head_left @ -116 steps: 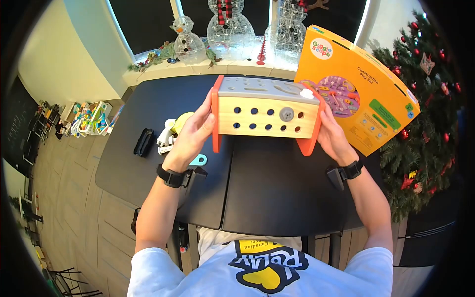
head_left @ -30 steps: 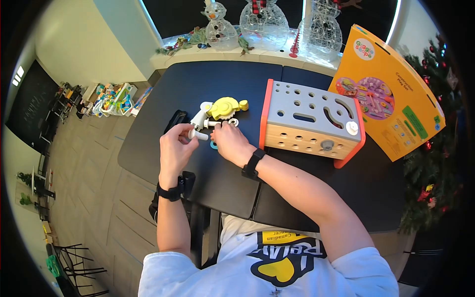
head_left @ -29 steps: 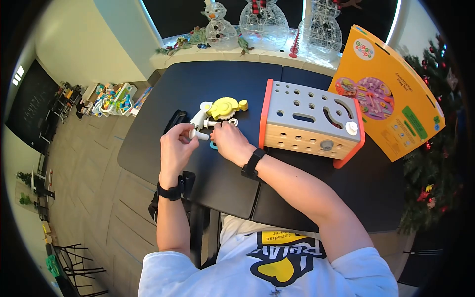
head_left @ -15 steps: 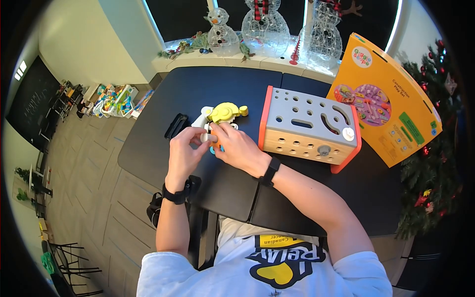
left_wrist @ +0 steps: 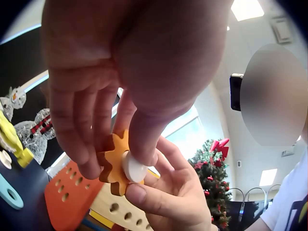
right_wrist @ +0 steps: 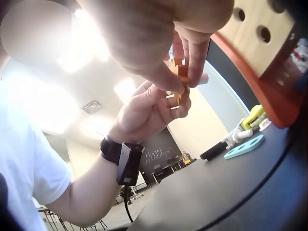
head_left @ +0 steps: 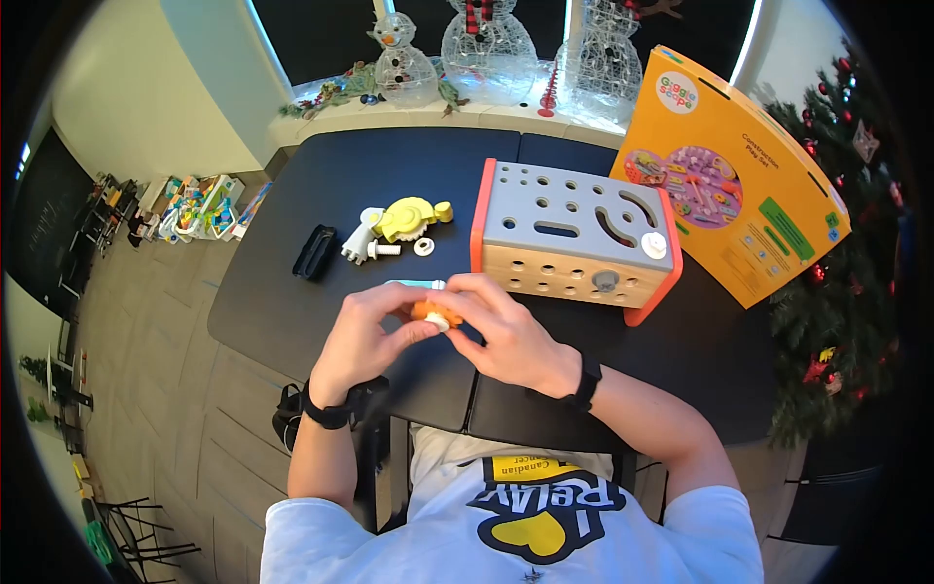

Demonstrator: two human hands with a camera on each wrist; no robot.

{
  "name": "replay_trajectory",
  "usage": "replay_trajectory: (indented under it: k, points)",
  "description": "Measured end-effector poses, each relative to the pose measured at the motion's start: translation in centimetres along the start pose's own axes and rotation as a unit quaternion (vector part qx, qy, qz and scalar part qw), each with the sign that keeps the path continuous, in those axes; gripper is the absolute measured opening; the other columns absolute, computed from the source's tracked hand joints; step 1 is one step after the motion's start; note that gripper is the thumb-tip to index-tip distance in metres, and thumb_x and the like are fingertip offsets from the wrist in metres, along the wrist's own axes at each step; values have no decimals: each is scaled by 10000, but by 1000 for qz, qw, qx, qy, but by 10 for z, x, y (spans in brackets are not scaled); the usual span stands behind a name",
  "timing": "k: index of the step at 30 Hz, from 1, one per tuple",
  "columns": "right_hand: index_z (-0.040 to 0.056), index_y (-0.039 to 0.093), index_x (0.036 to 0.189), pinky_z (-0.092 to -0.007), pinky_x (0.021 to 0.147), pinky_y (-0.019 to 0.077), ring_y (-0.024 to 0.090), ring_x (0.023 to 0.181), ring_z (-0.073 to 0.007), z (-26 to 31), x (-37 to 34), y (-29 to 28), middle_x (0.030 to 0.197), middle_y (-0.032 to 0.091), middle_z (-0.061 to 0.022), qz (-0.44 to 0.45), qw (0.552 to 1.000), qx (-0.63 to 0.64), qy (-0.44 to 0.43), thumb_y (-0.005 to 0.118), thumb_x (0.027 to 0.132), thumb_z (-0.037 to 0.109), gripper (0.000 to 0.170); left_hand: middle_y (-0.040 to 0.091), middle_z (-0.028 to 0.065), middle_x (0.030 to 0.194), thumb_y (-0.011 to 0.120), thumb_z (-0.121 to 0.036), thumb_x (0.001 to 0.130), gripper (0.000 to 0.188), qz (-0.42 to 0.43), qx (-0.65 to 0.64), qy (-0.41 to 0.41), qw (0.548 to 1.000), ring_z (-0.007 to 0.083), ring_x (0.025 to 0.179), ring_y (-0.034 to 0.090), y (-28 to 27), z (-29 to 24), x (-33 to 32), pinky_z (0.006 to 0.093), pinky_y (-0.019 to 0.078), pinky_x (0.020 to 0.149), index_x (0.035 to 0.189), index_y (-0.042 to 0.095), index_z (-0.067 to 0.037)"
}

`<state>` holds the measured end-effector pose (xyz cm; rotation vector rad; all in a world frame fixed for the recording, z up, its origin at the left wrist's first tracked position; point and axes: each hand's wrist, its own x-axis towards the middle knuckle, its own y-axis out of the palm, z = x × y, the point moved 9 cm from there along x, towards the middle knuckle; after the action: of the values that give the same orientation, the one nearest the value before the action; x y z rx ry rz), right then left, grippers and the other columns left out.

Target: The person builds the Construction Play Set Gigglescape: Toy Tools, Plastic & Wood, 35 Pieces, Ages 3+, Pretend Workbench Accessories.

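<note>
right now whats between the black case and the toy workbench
In the head view: a grey piece, a yellow toy, a white bolt and a white ring, with a teal strip lower down.

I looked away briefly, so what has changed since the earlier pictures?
The toy workbench, first held up in both hands, has been lowered to the table and let go. The left hand and right hand now hold an orange gear with a white bolt through it, drawn nearer the body. The yellow piece and black tray stayed put.
</note>
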<state>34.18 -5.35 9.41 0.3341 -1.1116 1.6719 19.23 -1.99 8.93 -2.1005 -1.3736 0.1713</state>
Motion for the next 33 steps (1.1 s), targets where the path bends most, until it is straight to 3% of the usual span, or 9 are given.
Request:
replay_trajectory:
  k: [4,5,9,19,22,25,29,33]
  points:
    - [12,609,1278,-353,825,622,722,941,-244,-13,-28,-20,1263,544,-134,-34,991,83,101,772,852,-21,458,738,126,947,841,-111,856,266,13,46,94,994,268,817,733,23,-31,6,345,577,739,1075,736,-1]
    - [-2,628,1211,-335,825,635,739,946,-216,-14,-32,-28,1208,611,-138,-54,986,94,128,812,853,16,403,732,118,934,833,-105,856,223,11,41,113,993,285,806,725,29,-35,8,355,568,722,1034,730,-17]
    - [-9,672,1135,-323,806,639,782,904,-229,-26,-49,-48,1025,756,-133,-56,983,55,167,850,859,82,341,735,118,937,826,-111,862,235,0,53,153,987,301,826,725,49,-47,19,373,568,718,1059,719,-38]
    - [-17,670,1099,-334,780,627,797,894,-264,-39,-68,-81,1010,779,-160,-91,975,-1,202,797,904,55,243,752,125,929,825,-123,864,247,23,102,185,977,307,803,729,80,-62,53,368,582,728,1067,734,-16]
    - [-22,661,1089,-333,763,623,797,886,-266,-39,-68,-85,1008,776,-169,-94,976,-11,195,787,911,47,229,739,110,971,844,-125,829,288,47,166,187,967,313,876,713,84,-66,58,374,579,756,1074,732,-22]
    - [-24,650,1100,-337,755,621,794,878,-273,-41,-68,-87,995,772,-175,-102,975,-5,195,772,919,37,226,704,111,1129,880,-193,778,433,0,188,267,945,323,1050,668,74,-85,61,415,555,882,1142,707,-35]
    - [-18,637,1125,-362,735,613,784,852,-303,-38,-64,-89,966,761,-186,-90,979,-35,181,753,924,30,237,618,120,1328,898,-359,744,705,24,262,316,911,341,1259,554,73,-103,73,495,443,1059,1313,613,-56]
    - [-9,632,1129,-385,718,601,772,837,-328,-35,-59,-92,945,751,-193,-75,979,-64,177,742,920,26,239,629,127,1300,897,-418,732,774,74,280,329,899,340,1237,569,80,-105,86,464,435,1051,1340,601,-41]
